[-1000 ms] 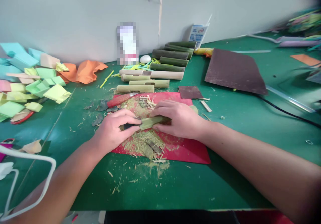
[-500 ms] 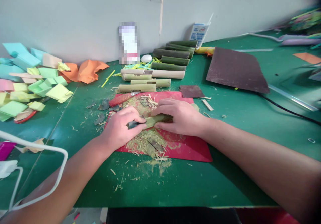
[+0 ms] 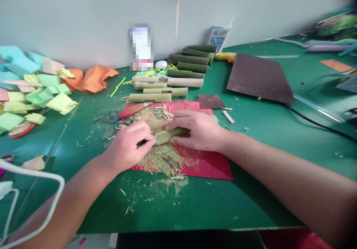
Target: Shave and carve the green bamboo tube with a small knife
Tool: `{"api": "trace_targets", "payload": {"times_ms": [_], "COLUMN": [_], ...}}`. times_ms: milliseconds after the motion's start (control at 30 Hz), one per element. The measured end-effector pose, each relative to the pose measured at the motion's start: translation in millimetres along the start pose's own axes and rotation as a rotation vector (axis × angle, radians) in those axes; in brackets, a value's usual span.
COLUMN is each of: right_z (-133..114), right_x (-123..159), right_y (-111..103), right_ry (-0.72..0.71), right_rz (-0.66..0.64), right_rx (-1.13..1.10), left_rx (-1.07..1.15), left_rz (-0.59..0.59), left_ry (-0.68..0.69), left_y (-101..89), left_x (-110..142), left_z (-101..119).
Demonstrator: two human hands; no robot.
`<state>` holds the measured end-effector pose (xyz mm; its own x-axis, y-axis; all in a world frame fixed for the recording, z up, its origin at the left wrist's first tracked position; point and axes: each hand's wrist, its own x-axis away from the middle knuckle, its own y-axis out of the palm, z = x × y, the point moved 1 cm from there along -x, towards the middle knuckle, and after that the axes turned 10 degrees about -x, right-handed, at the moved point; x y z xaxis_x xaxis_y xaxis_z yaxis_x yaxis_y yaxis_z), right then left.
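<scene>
My right hand (image 3: 195, 130) is closed round a short pale green length of bamboo (image 3: 168, 135), pressing it down over a red mat (image 3: 206, 167). At the bamboo's left end my left hand (image 3: 131, 145) pinches a small dark piece of sandpaper (image 3: 141, 142), mostly covered by the fingers. Greenish dust and shavings (image 3: 156, 158) lie on the mat under and around the bamboo. Just beyond the left hand rests a red-handled knife (image 3: 134, 110), its blade pointing to the upper right.
Behind the mat lies a row of cut bamboo tubes (image 3: 184, 82). A big brown sheet (image 3: 259, 78) and a smaller one (image 3: 211, 101) are to the right. Folded papers (image 3: 41, 93) pile up at left. A white cable (image 3: 57, 189) loops over my left forearm. A phone (image 3: 141, 48) leans on the wall.
My left hand has shifted slightly left, and less of the sandpaper shows along the bamboo. My right hand keeps its hold on the bamboo. The whole view has moved a little.
</scene>
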<state>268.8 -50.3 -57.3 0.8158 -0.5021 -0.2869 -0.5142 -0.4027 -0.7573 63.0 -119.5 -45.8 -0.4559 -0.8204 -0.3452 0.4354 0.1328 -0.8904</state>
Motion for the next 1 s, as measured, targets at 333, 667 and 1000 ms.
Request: {"api": "trace_targets", "payload": {"times_ms": [333,667,1000], "right_z": [0.6,2.2,2.9], "right_x": [-1.3,-1.1,-2.0], "right_y": [1.1,1.5,0.4], "right_ry": [-0.009,-0.026,-0.027], "right_rz": [0.003,-0.009,-0.026], "right_rx": [-0.006,-0.024,-0.017], "left_rx": [0.048,0.066,-0.111], "left_rz": [-0.034,-0.017,0.056], "left_ry": [-0.023,0.051,0.176], "left_y": [-2.1,0.8,1.9], "left_x": [-2.7,-1.5,9.0], "left_z": [-4.9,-6.1,-4.5]}}
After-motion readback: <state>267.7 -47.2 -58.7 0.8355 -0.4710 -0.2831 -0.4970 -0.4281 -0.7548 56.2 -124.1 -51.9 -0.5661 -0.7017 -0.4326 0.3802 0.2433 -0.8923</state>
